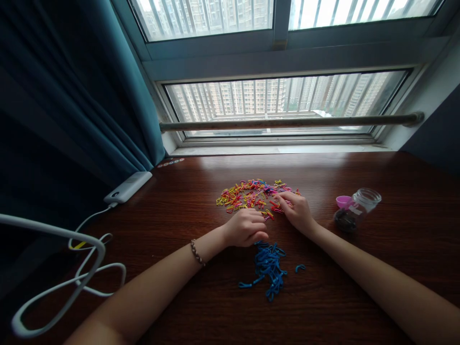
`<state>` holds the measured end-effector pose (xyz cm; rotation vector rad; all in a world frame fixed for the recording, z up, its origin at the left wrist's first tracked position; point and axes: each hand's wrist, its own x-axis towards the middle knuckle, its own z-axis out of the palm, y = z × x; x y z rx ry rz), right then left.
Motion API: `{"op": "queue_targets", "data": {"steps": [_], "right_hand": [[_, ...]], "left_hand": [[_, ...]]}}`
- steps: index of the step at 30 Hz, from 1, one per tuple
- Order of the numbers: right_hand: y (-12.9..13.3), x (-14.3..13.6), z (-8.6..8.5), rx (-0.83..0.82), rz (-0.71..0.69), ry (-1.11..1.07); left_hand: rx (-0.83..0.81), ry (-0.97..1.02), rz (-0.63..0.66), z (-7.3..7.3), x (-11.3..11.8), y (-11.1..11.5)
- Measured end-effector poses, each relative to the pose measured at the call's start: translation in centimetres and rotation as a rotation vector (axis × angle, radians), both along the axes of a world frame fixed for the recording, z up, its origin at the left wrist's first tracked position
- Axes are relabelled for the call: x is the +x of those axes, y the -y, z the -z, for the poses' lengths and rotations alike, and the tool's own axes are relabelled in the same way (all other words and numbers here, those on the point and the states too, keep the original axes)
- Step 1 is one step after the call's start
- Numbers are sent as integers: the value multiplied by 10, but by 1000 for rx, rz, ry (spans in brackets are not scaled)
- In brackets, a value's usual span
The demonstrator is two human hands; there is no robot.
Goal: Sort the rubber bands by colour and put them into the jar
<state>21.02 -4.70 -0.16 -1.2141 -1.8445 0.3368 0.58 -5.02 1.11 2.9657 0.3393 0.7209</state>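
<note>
Small multicoloured clips [247,194] in red, yellow, pink and orange are spread on the dark wooden table. My right hand [296,211] touches the right side of this spread, thumb and fingers close together; whatever is between them is too small to make out. At the spread's lower edge is my left hand [247,227], its fingers curled and its palm side hidden. A heap of blue clips [269,266] lies just below my left hand, with one loose blue clip [300,268] to its right.
To the right, a clear jar [359,206] leans beside a pink cup [343,201], dark contents at its bottom. A white power strip [128,187] and looped white cable [86,239] are at left, near the blue curtain [89,86]. A window rail [287,123] crosses behind.
</note>
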Motion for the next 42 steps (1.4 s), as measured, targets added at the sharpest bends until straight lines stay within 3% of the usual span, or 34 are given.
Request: {"op": "queue_targets", "data": {"steps": [5, 10, 14, 21, 23, 28, 30, 37, 42], "right_hand": [[-20, -12, 6, 53, -52, 349], [-38, -27, 11, 31, -4, 553], [-35, -30, 11, 67, -75, 513], [-17, -32, -3, 142, -427, 219], [-18, -33, -5, 128, -399, 132], [-29, -24, -4, 101, -18, -11], [-35, -19, -2, 98, 61, -33], [-45, -15, 10, 44, 10, 9], [-45, -18, 12, 13, -120, 167]], "left_hand": [[-1, 77, -374, -3, -7, -35], [-37, -164, -488, 10, -8, -62], [-1, -157, -542, 14, -11, -59], [105, -63, -594, 5, -19, -49], [83, 9, -652, 7, -21, -52], [-37, 197, -826, 10, -25, -61], [-122, 269, -874, 11, -27, -64], [-434, 599, -871, 14, -31, -74], [-418, 569, -881, 16, -32, -74]]}}
